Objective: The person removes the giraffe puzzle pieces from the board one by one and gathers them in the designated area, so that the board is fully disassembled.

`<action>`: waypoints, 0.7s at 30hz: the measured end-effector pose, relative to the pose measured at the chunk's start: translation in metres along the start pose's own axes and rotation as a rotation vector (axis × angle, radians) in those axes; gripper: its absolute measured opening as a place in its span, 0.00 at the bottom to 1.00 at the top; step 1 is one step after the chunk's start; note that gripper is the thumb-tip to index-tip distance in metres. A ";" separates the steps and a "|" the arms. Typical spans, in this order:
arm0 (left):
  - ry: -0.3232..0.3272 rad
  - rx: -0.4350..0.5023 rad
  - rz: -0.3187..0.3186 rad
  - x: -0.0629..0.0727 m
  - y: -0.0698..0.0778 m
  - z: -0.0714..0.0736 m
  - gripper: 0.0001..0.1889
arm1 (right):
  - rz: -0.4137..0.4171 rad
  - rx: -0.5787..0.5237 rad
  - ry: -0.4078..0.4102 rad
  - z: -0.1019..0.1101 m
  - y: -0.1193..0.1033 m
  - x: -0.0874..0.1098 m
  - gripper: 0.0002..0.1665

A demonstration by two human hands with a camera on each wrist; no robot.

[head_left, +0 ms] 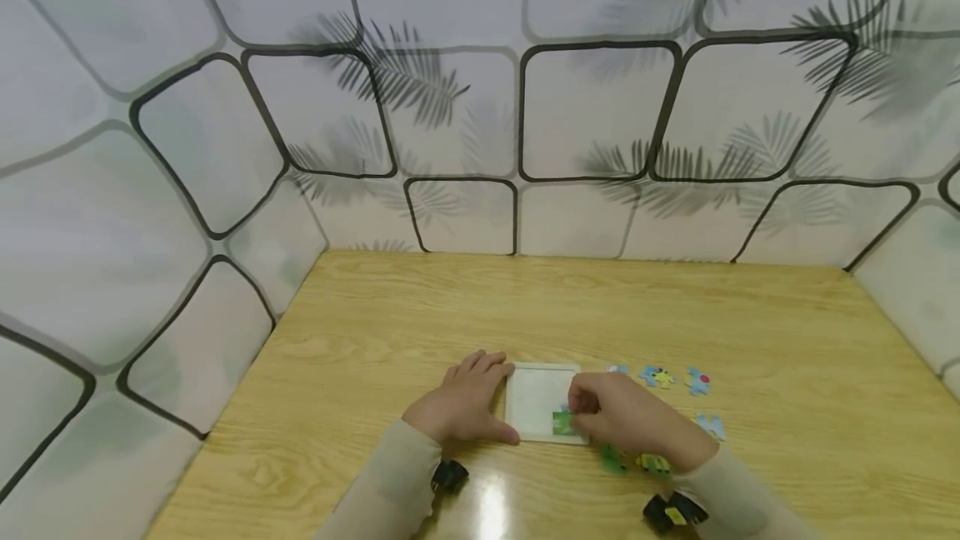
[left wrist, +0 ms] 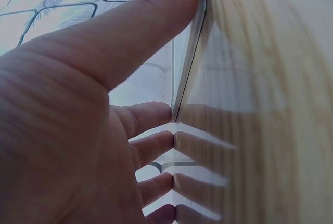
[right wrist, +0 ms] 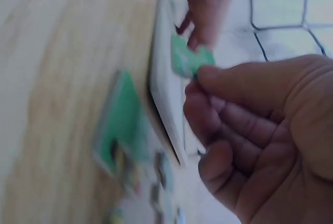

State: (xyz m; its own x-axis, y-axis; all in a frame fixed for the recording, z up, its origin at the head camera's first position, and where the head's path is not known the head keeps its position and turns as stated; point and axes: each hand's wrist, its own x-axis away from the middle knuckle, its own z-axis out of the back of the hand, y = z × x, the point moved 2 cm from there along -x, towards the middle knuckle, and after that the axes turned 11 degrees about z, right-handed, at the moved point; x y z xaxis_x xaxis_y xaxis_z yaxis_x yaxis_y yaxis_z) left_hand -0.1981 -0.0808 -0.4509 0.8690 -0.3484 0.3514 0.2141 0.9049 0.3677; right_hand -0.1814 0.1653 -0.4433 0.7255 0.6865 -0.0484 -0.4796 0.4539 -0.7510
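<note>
A white puzzle tray [head_left: 536, 394] lies on the table, its inside mostly bare. My left hand [head_left: 468, 402] rests at its left side with fingers spread, the thumb [left wrist: 156, 21] at the near corner and the index finger [left wrist: 148, 117] at the far one. Over the tray's near right part, my right hand [head_left: 626, 411] pinches a green puzzle piece [right wrist: 187, 57] between thumb and forefinger. That hand's other fingers are curled towards the palm. In the head view it covers part of the tray's right side.
Right of the tray lie several loose puzzle pieces: a blue and yellow one [head_left: 657, 376], a blue one with a red spot [head_left: 697, 382], a light blue one [head_left: 710, 426], a green one [head_left: 612, 458] and a yellow-green one [head_left: 652, 464]. A patterned wall [head_left: 465, 215] borders the table.
</note>
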 end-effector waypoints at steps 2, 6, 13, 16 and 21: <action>-0.002 0.002 -0.004 -0.001 0.000 0.000 0.53 | -0.006 -0.038 -0.005 0.009 0.002 0.008 0.06; -0.005 0.012 -0.016 -0.002 -0.001 0.000 0.53 | -0.004 -0.068 -0.026 0.033 0.010 0.031 0.13; -0.007 0.009 -0.013 -0.003 -0.003 -0.001 0.53 | -0.082 -0.129 -0.099 0.061 0.027 0.079 0.11; -0.005 0.016 -0.013 -0.004 -0.005 -0.002 0.53 | -0.114 -0.133 -0.112 0.065 0.035 0.095 0.11; 0.000 0.030 -0.009 -0.006 -0.008 0.000 0.54 | -0.180 -0.005 -0.100 0.065 0.042 0.105 0.10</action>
